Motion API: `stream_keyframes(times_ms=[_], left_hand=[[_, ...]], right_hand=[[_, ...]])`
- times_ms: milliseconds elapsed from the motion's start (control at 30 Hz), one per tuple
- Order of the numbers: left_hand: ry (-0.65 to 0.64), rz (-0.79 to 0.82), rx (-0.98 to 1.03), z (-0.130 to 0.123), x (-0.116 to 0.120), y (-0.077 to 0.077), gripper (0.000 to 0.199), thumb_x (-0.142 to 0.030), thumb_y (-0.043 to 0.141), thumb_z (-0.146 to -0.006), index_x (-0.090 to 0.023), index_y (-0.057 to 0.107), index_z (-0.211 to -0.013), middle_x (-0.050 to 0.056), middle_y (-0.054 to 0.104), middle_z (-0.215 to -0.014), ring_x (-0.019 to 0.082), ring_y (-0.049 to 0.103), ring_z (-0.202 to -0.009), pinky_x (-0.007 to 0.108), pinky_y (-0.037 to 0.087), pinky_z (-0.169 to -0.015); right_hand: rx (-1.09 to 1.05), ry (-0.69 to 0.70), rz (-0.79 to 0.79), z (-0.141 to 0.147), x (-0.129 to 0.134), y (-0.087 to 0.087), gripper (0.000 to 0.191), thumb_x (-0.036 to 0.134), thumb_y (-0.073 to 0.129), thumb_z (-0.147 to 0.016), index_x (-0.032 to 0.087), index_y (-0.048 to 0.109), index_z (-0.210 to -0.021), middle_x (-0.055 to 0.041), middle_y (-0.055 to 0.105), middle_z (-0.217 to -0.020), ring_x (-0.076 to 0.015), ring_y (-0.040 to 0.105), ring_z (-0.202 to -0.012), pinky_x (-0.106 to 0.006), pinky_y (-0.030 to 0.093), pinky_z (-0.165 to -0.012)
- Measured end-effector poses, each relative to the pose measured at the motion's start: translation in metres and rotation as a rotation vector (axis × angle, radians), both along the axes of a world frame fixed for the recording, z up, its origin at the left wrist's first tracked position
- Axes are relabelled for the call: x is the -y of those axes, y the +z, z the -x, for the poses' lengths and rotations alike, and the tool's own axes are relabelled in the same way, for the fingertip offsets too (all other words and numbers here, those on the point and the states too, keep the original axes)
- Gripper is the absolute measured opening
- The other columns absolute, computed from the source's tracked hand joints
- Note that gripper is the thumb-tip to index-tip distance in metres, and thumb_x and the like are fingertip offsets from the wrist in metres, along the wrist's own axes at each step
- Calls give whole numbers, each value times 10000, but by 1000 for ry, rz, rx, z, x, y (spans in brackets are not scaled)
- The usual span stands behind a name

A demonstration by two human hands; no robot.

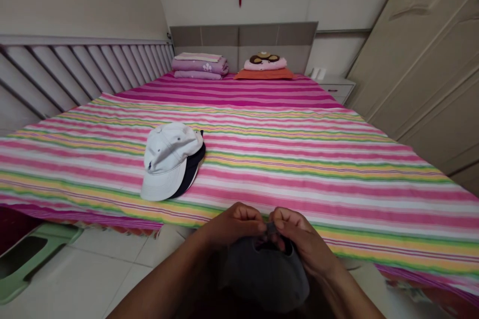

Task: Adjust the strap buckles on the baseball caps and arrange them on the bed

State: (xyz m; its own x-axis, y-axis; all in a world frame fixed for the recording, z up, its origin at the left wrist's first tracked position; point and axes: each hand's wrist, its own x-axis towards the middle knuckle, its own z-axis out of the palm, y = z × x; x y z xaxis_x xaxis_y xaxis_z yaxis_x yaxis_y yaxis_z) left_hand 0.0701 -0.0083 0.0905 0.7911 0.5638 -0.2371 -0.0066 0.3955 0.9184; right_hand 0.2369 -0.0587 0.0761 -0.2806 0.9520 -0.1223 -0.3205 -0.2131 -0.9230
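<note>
Just off the bed's front edge I hold a dark grey baseball cap point(267, 274), its back opening and strap turned up toward the bed. My left hand point(239, 224) pinches the cap's back strap from the left. From the other side, my right hand point(299, 237) pinches the same strap, thumb and fingers together. On the bed to the left, a white cap point(168, 154) with a small dark logo lies on top of a navy cap point(192, 167), which shows only along its right side. The grey cap's brim is hidden in shadow.
A striped sheet point(299, 159) covers the bed. Folded purple bedding point(200, 66) and a pink and orange stack point(264, 67) sit by the headboard point(239, 40). A metal railing point(86, 67) runs along the left. A green plastic stool point(52, 239) stands on the tiled floor at lower left.
</note>
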Motion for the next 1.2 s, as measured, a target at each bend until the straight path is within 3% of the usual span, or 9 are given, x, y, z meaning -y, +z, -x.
stream_keyframes(times_ms=[100,367,500,633,700,833,900,967,1200], left_hand=[[53,7,10,-2,2,-2,179,-263,654,-663,-119,579,-588,-17,520,-519,56,410,-465,183,277,-463],[169,307,289,6,-8,-15,281,-366,697,-600,-97,623,-642,33,590,-549,90,502,-476,193,350,-486],[30,333,294,14,-17,-22,343,-312,735,-537,-76,665,-776,69,647,-657,126,569,-567,216,406,-570],[-134,366,153,19,-21,-39,320,-299,749,-518,-69,672,-726,53,641,-621,105,550,-509,202,398,-528],[-117,369,151,21,-21,-45,320,-292,761,-498,-64,673,-705,48,637,-588,102,543,-485,200,395,-512],[80,336,333,19,-21,-48,312,-314,763,-498,-68,670,-666,65,644,-587,118,566,-511,213,418,-548],[121,328,380,17,-21,-45,268,-296,757,-518,-80,668,-651,63,646,-590,117,572,-517,210,420,-552],[118,335,380,16,-22,-42,260,-286,760,-513,-86,668,-651,59,647,-588,117,572,-511,208,419,-545],[-10,252,227,24,-28,-40,456,-402,768,-448,-44,687,-719,92,659,-608,141,582,-542,221,413,-562]], right_hand=[[-13,13,9,0,-1,-2,287,394,591,-732,163,466,-617,40,474,-469,-71,334,-420,-216,192,-444],[26,127,51,-15,-7,-2,376,458,629,-688,136,496,-547,57,394,-462,-57,300,-418,-201,216,-424],[-224,-6,164,-20,-7,-3,275,366,719,-618,135,569,-626,27,521,-528,-80,443,-475,-198,334,-481],[-378,-105,237,-20,-8,-7,202,290,734,-612,145,609,-676,10,582,-595,-95,529,-542,-202,409,-543],[-401,-91,245,-21,-8,-9,211,295,736,-604,153,619,-707,3,599,-627,-103,551,-564,-210,430,-574],[-394,139,253,-26,-7,-14,371,362,773,-513,133,621,-763,-18,615,-673,-110,564,-574,-215,431,-581],[-369,300,248,-27,-6,-17,395,378,791,-454,110,607,-677,-25,604,-607,-107,546,-511,-212,412,-517],[-361,351,225,-28,-6,-20,391,366,807,-407,116,571,-593,-18,590,-534,-99,517,-443,-201,381,-454],[-481,102,115,-29,-7,-16,408,397,777,-444,191,442,-553,17,556,-440,-95,480,-359,-184,334,-379]])
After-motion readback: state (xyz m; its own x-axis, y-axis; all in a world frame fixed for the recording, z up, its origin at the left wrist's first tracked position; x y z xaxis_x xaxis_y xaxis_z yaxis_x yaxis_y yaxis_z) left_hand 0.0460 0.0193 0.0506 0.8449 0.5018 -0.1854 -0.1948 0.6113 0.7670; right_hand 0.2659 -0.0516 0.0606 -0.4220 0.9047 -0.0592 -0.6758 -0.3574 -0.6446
